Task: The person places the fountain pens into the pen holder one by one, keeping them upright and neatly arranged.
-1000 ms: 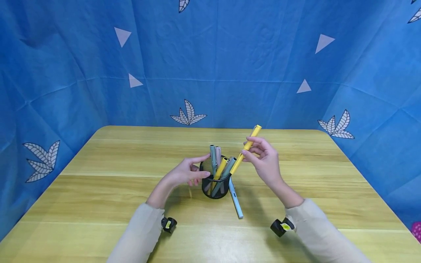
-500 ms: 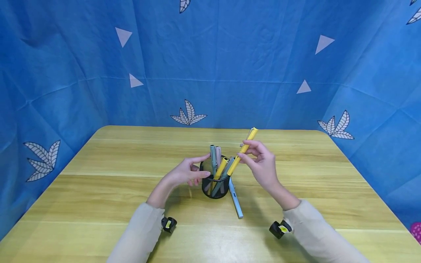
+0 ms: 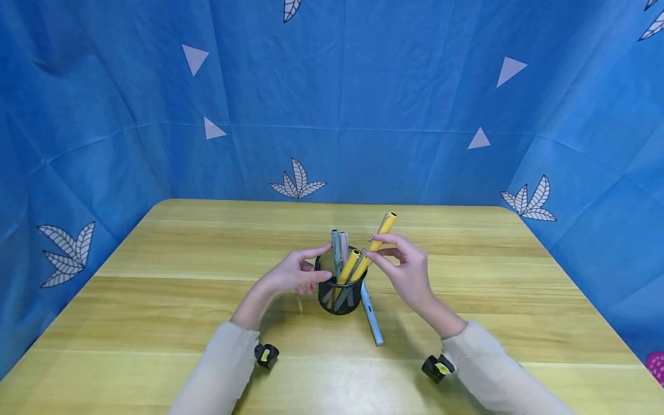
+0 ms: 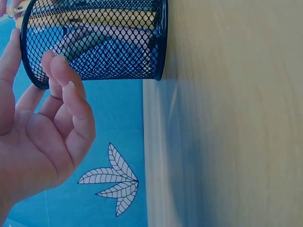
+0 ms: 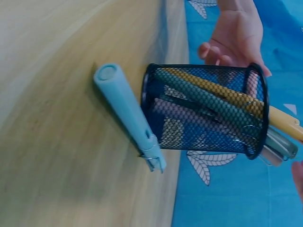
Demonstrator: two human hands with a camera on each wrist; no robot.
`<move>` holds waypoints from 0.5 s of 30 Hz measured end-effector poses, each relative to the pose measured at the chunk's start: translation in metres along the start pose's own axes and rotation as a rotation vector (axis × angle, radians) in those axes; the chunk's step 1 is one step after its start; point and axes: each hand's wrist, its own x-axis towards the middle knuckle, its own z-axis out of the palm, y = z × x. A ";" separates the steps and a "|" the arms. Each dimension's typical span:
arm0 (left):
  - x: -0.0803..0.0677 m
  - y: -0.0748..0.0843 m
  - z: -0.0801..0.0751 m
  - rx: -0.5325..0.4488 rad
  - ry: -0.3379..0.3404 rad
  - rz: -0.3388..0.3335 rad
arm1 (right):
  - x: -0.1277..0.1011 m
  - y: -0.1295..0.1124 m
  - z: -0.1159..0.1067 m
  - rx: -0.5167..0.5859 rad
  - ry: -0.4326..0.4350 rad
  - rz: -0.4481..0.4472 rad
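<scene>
Two hands meet at the mesh cup in the middle of the frame, a yellow pen going in.

Compared with a second ago, the right hand has dropped and drawn left; it pinches the yellow pen between thumb and fingers, and the pen's lower end now sits inside the cup's rim among the other pens, so it looks close to being let go. The left hand has not shifted: thumb and fingers curl round the cup's left side, steadying it. A light blue pen lies on the table just right of the cup, leaning against its base in the right wrist view. Bare wood spreads wide all around; the table's edges lie well apart from both hands.
</scene>
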 end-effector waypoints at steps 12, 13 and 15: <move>0.001 0.000 0.000 0.005 -0.006 0.000 | -0.004 0.003 0.006 -0.133 -0.049 -0.078; 0.001 0.000 0.000 0.005 -0.007 0.000 | -0.005 0.003 0.006 -0.129 -0.048 -0.079; 0.001 0.000 0.000 0.004 -0.010 0.001 | -0.005 0.003 0.007 -0.116 -0.047 -0.076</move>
